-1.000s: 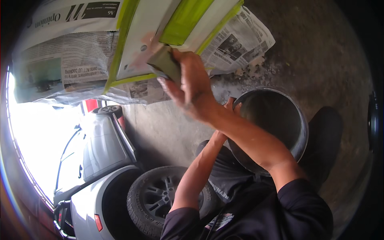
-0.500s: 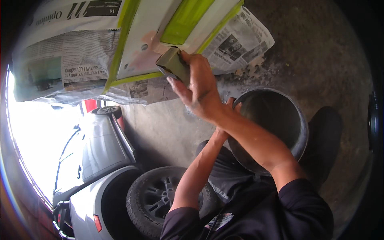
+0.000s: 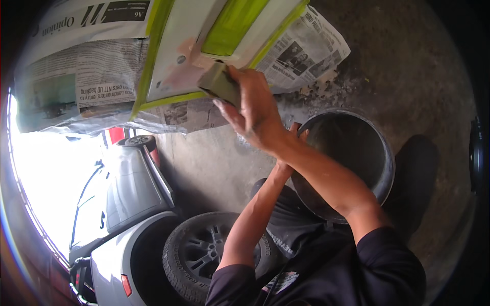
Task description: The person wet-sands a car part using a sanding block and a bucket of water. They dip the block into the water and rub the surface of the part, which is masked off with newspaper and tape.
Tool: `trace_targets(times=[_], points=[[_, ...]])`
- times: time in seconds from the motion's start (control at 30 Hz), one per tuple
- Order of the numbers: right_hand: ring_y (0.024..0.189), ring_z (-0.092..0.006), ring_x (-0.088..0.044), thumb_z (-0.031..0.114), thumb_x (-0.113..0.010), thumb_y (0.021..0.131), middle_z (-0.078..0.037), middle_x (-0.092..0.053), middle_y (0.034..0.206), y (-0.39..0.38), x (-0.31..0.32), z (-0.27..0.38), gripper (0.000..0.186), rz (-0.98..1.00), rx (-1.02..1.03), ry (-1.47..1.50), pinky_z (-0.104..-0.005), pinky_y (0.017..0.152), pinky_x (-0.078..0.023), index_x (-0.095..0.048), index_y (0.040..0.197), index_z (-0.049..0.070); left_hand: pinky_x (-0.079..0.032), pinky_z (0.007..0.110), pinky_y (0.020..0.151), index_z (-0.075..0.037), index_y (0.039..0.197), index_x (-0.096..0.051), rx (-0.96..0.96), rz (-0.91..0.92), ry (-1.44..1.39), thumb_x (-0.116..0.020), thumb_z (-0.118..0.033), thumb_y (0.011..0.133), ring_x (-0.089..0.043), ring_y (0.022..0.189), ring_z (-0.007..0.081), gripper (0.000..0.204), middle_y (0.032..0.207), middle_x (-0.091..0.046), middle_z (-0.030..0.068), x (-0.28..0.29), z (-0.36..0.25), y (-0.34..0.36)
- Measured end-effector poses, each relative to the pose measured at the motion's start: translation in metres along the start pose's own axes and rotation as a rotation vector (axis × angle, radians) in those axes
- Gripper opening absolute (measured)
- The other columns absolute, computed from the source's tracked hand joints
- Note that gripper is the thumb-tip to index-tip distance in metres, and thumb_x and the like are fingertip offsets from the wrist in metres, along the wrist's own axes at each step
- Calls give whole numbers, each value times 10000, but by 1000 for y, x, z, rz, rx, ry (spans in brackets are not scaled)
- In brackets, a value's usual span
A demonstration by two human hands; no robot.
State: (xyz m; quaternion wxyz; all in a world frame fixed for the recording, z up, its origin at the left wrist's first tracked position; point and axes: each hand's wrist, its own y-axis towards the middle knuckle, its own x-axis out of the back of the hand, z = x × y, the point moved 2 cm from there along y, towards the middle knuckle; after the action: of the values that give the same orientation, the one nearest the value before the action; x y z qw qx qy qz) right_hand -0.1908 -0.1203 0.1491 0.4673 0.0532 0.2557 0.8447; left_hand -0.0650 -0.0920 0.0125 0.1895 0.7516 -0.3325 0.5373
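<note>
My right hand [image 3: 247, 104] is closed on a grey-green sanding block [image 3: 218, 81], which appears to be wrapped in sandpaper, against or just over a white panel [image 3: 173, 43] with pink patches. Yellow-green tape [image 3: 153, 56] and newspaper sheets [image 3: 109, 71] mask round the panel. My left hand [image 3: 300, 131] grips the upper-left rim of a dark, wide bucket [image 3: 375, 127] between my legs, partly behind my right forearm.
Below left lie a loose wheel [image 3: 194, 250] and a silver vehicle [image 3: 122, 188] with an open rear wheel arch, near a bright opening. The stained concrete floor [image 3: 204, 158] extends under the panel and bucket.
Since a second ago my right hand has shifted slightly right with the sanding block; over the last half second it has barely moved. My left hand stays on the bucket rim.
</note>
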Motion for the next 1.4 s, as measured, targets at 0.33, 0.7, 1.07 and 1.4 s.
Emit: trace_targets(times=[0.33,0.7,1.07,1.4], points=[[1032,-430,-608,68,-841,895,-233,-598,1152,-9,-3,-6,631,-89,-14,74,-506,888,-501,-487,1408,-30,-551,568,879,-25,1324,-671,74,30,49,-691,-375,1036,-716,966,509,454,1020,-752,306,-3,-2,2],[1108,-453,-566,78,-807,886,-256,-555,1225,-8,-4,-2,697,-129,-2,71,-523,962,-493,-433,1466,-19,-578,556,916,16,1330,-686,131,115,51,-710,-390,1018,-746,968,506,512,1050,-767,319,5,-10,6],[1061,-430,-618,68,-843,890,-247,-595,1170,5,-10,15,661,-124,-30,99,-506,920,-504,-469,1423,-44,-576,583,862,-23,1321,-688,130,76,25,-717,-374,1018,-742,926,511,464,978,-768,307,-1,-6,6],[1081,-426,-621,82,-848,892,-235,-602,1188,2,-14,17,651,-131,-14,124,-483,928,-515,-489,1420,-46,-578,592,830,-23,1308,-697,122,53,43,-706,-383,1019,-738,863,525,462,923,-770,287,3,-7,5]])
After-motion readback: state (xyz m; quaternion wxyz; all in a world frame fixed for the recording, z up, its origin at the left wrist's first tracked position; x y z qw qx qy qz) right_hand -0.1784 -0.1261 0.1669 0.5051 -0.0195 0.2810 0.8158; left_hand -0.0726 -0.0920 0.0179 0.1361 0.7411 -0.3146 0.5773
